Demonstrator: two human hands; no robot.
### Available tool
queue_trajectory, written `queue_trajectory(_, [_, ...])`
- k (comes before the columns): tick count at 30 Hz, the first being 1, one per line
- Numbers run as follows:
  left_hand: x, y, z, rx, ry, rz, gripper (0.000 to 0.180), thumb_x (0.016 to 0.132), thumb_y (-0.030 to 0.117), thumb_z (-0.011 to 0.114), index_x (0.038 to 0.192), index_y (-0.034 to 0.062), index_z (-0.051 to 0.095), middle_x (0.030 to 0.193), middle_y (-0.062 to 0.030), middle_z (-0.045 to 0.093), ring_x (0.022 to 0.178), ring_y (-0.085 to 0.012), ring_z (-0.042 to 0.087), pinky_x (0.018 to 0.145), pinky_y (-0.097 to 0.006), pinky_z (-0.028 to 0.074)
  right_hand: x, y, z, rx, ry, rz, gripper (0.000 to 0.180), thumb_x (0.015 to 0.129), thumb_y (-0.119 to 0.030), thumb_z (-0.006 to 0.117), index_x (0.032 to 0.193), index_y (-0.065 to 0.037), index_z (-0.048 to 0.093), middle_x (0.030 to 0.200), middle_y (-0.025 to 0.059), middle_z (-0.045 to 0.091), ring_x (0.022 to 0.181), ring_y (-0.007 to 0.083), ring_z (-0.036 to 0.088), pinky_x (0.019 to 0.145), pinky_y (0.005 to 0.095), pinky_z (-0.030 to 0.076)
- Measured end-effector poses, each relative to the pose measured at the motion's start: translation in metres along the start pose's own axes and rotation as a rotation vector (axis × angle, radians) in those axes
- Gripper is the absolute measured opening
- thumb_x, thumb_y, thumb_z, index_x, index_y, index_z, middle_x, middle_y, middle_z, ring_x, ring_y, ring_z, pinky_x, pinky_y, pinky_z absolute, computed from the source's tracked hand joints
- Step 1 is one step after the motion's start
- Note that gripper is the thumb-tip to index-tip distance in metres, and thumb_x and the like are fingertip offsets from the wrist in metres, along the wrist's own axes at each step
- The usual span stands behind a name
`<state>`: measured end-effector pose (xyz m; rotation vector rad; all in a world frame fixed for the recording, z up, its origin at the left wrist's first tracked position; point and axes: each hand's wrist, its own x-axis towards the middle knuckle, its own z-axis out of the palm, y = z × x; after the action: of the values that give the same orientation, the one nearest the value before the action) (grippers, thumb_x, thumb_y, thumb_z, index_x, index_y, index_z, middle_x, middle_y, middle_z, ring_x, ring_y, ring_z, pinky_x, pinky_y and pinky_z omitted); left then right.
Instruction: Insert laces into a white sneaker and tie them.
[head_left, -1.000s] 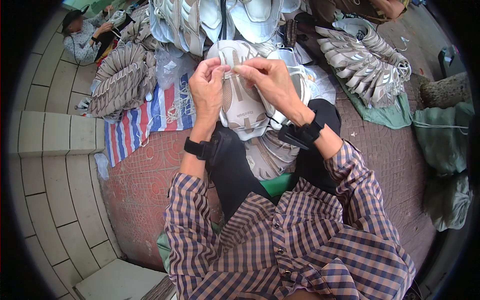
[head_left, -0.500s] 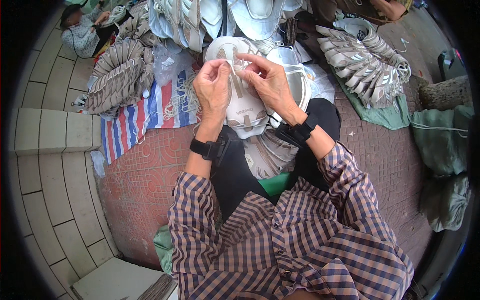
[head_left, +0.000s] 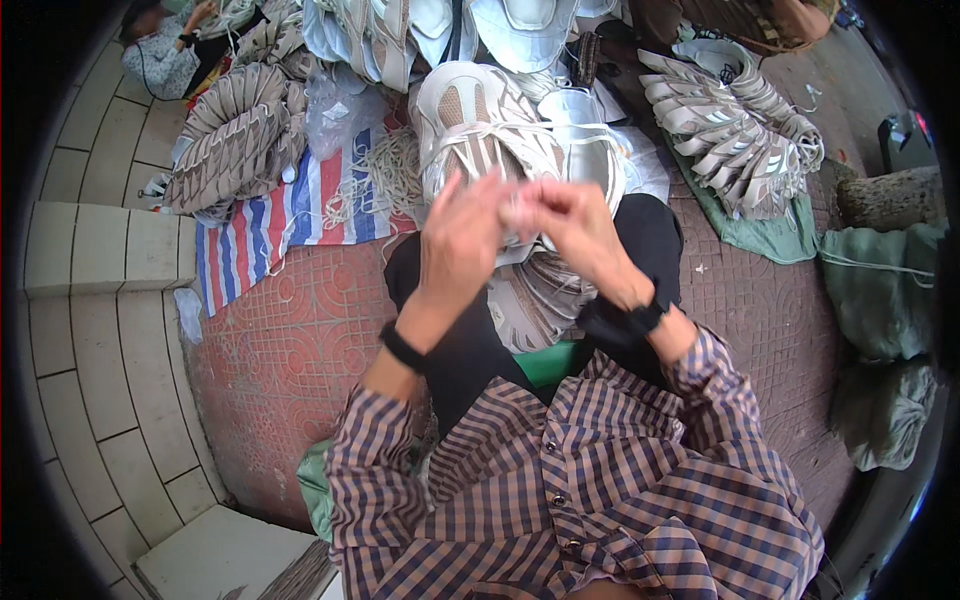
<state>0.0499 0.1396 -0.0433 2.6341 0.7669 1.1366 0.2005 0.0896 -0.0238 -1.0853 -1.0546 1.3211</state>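
Note:
In front of me lies a beige and white shoe upper (head_left: 464,100) with pale laces running across its top. My left hand (head_left: 462,240) hovers over its near end, its fingers smeared by motion. Close against those fingertips is my right hand (head_left: 578,228), thumb and forefinger pressed together. Something pale may be between them, too blurred to name. Just right of the laced upper, another white-lined upper (head_left: 584,118) lies partly behind my right hand. More stacked uppers (head_left: 530,310) sit between my knees, below my hands.
A striped sheet (head_left: 262,232) at left carries loose laces (head_left: 385,170), a clear plastic bag (head_left: 335,115) and a row of uppers (head_left: 225,150). Another row of uppers (head_left: 725,130) rests on green sacking at right. Green sacks (head_left: 880,290) stand farther right. A person (head_left: 165,60) sits far left.
Both hands have pulled back from the far part of the upper toward me. They pinched at its lacing before; now the laces show across it, uncovered.

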Motion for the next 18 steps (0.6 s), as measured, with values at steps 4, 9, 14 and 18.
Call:
queue_trajectory(4, [-0.076, 0.052, -0.022, -0.223, -0.253, 0.04, 0.01, 0.072, 0.003, 0.054, 0.078, 0.0011, 0.061, 0.08, -0.0112, 0.061, 0.076, -0.0271, 0.06, 0.086, -0.044, 0.045, -0.067, 0.023, -0.011, 0.13, -0.435, 0.3, 0.009, 0.08, -0.007, 0.062, 0.085, 0.0, 0.063, 0.075, 0.0039, 0.062, 0.062, 0.0081, 0.056, 0.057, 0.0221, 0.045])
queue_trajectory(9, [-0.092, 0.145, -0.091, -0.433, -0.319, -0.155, 0.005, 0.069, 0.001, 0.057, 0.066, 0.0029, 0.053, 0.065, -0.0075, 0.055, 0.076, -0.0258, 0.063, 0.076, -0.036, 0.052, 0.0, -0.004, -0.035, -0.6, -0.088, -0.303, 0.023, 0.086, -0.021, 0.051, 0.089, -0.002, 0.064, 0.077, 0.0122, 0.063, 0.067, 0.0213, 0.061, 0.061, 0.0302, 0.047])
queue_trajectory(14, [-0.074, 0.17, -0.152, -0.764, -0.256, -0.266, 0.009, 0.074, 0.004, 0.058, 0.08, 0.0024, 0.066, 0.076, -0.0091, 0.066, 0.076, -0.0234, 0.066, 0.075, -0.037, 0.053, 0.123, 0.013, -0.065, -0.919, 0.023, -0.542, 0.028, 0.082, -0.029, 0.054, 0.092, -0.005, 0.063, 0.08, 0.0164, 0.062, 0.077, 0.0348, 0.059, 0.067, 0.0396, 0.046])
queue_trajectory(18, [-0.066, 0.191, -0.181, -0.812, -0.248, -0.318, 0.012, 0.069, 0.002, 0.063, 0.081, 0.0001, 0.066, 0.078, -0.0108, 0.066, 0.075, -0.023, 0.066, 0.077, -0.038, 0.053, 0.146, 0.019, -0.059, -1.153, -0.176, -0.492, 0.023, 0.078, -0.027, 0.058, 0.084, -0.005, 0.061, 0.078, 0.0155, 0.062, 0.076, 0.033, 0.059, 0.066, 0.0397, 0.046])
